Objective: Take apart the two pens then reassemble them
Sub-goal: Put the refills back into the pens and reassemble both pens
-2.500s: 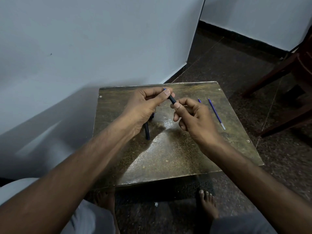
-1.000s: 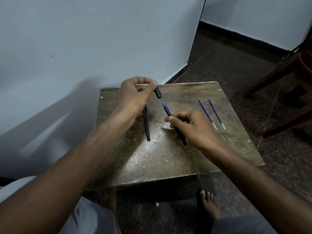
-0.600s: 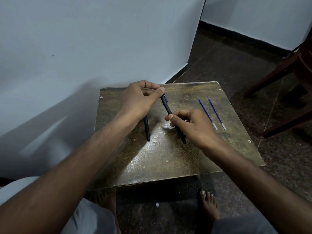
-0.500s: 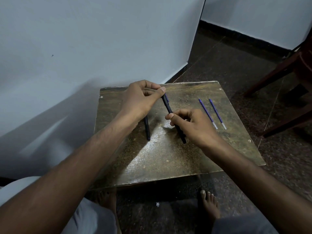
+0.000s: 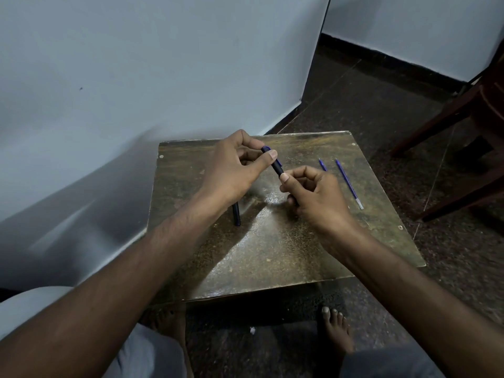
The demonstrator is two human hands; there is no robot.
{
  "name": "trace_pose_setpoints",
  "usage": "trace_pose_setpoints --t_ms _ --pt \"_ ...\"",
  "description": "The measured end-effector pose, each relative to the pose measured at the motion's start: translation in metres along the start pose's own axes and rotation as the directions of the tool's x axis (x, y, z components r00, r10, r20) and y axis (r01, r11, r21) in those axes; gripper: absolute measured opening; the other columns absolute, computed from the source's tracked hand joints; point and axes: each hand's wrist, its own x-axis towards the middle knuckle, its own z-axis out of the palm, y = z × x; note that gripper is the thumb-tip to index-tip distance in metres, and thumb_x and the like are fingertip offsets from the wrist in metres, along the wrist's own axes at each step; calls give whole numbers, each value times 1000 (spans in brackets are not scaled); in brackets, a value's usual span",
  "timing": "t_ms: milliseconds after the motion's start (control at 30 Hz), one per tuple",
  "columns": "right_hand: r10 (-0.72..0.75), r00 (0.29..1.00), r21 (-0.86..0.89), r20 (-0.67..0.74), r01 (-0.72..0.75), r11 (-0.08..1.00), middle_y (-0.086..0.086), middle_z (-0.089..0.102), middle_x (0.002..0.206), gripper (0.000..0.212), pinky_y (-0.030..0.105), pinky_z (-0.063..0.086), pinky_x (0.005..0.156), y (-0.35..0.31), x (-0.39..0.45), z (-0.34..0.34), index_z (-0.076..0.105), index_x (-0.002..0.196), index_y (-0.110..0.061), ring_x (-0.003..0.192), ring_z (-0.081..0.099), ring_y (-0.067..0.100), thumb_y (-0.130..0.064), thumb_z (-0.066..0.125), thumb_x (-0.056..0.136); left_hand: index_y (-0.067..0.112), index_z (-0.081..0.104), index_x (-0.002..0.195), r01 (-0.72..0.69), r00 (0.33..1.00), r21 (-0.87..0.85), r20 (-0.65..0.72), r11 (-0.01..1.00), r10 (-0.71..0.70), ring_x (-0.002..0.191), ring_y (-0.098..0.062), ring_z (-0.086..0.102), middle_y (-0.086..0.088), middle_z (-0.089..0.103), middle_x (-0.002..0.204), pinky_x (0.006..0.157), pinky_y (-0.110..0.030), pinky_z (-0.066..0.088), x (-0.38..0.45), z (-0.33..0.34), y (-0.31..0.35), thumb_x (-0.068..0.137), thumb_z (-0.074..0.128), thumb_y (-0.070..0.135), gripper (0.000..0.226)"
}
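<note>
Pinching the capped end of a black pen (image 5: 273,162) between thumb and fingers, the left hand (image 5: 234,170) holds it above the far middle of the bench (image 5: 272,255). A blue clip shows at the cap's tip. The pen slants down toward the right hand (image 5: 317,195), whose grip is pressed together on its lower end; the thumb tip sits against the barrel just below the cap, and the rest of the barrel is hidden inside the curled fingers. Both hands are off the bench, close together, with the pen bridging them.

A second black barrel (image 5: 236,214) lies flat on the bench, mostly covered by the left wrist, only its near end showing. Two blue refills lie on the right side, well apart from the hands: the long refill (image 5: 349,184) is fully visible, angled toward the near right, with a pale tip at its near end; the other refill (image 5: 323,165) is just beside it to the left, and only its far end shows above the right hand.

Bare feet (image 5: 336,334) rest on the dark floor (image 5: 381,85) under the bench's near edge. A dark wooden chair (image 5: 477,105) stands at the far right, and a pale wall (image 5: 163,64) runs behind the bench.
</note>
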Motion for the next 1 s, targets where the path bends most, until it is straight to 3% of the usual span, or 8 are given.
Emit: trace_pose_setpoints --t_ms 167,367,467,567,667,733,833,1000 --pt "14 1000 27 -9 -13 1000 3 74 83 12 23 44 53 2 -2 2 77 97 -11 56 57 6 -22 74 103 26 66 96 17 997 -78 70 997 -11 81 0 73 8 84 89 85 -35 61 4 1 -12 92 87 31 22" --pt "-23 1000 36 -2 23 999 3 72 81 11 25 45 55 -2 -3 3 75 95 -13 57 58 7 -22 74 103 24 65 95 36 997 -178 69 983 -24 65 2 65 9 80 80 72 -28 57 3 2 -8 94 85 24 20" --pt "-84 996 -33 18 84 996 2 77 84 12 29 51 61 -10 1 2 74 97 -15 65 67 11 -25 72 104 21 68 101 33 999 -174 3 984 -33 73 0 70 5 83 90 73 -28 60 3 2 2 94 85 27 20" --pt "-142 989 -193 47 149 970 2 80 85 8 37 63 68 -13 1 3 76 95 -21 77 79 18 -27 76 101 24 72 106 46 999 -66 -18 997 -47 81 5 73 8 84 91 84 -33 61 4 -5 4 91 87 38 25" --pt "-123 988 -253 90 142 957 -1 79 78 8 27 60 62 -12 -1 7 78 91 -22 69 76 11 -27 81 97 28 76 105 52 998 52 37 997 -54 79 -4 77 11 83 85 83 -38 64 5 -17 4 90 86 44 24" --pt "-99 989 -253 107 123 960 0 79 72 10 24 59 56 -12 -1 12 79 88 -20 59 73 11 -27 84 94 28 77 102 3 999 192 46 981 -12 78 -7 77 12 82 85 76 -28 65 8 -24 8 93 82 46 20" --pt "-82 993 -278 88 103 955 4 82 75 12 22 59 53 -12 5 17 81 89 -15 59 75 12 -26 86 92 25 77 98 -49 997 429 -40 902 73 73 6 67 15 75 82 62 -2 47 12 -38 8 95 81 41 16" --pt "-92 994 -403 64 110 909 -1 81 71 13 26 64 55 -10 15 25 80 88 -16 55 73 2 -25 90 89 24 69 89 38 999 664 -37 747 -18 78 -12 70 8 73 79 70 -26 47 14 -52 -14 91 83 49 29"
